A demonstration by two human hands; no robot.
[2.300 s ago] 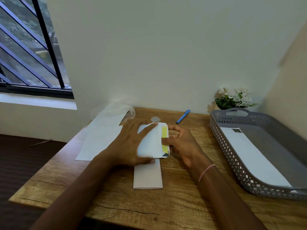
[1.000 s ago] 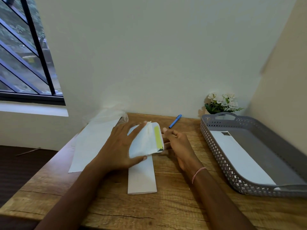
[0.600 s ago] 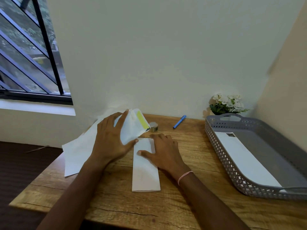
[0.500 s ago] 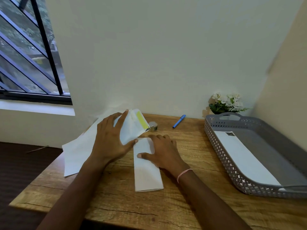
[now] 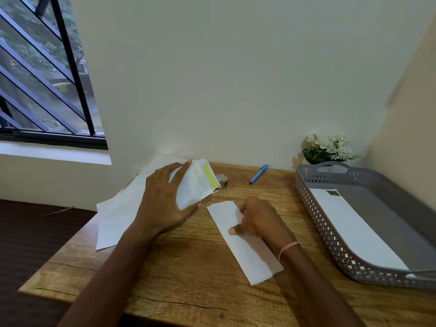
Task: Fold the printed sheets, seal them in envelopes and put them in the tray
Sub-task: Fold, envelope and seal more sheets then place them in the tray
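Observation:
My left hand [image 5: 162, 206] holds a white envelope [image 5: 194, 186] above the desk, its mouth spread open and its flap with a yellow strip pointing up and right. A folded printed sheet [image 5: 245, 249] lies slanted on the wood, and my right hand [image 5: 257, 219] grips its upper right edge, thumb pressed on top. At the right stands the grey perforated tray [image 5: 313, 208] with one sealed white envelope [image 5: 354, 230] lying flat inside.
Loose white sheets [image 5: 118, 213] spread over the desk's left corner under my left arm. A small tape roll [image 5: 222, 181] and a blue pen [image 5: 258, 173] lie near the wall. White flowers [image 5: 328, 147] stand behind the tray. The desk's front edge [image 5: 70, 300] is close.
My left hand lifted the envelope up and to the left. My right hand dropped onto the folded sheet and has turned it slantwise, shifting it to the right.

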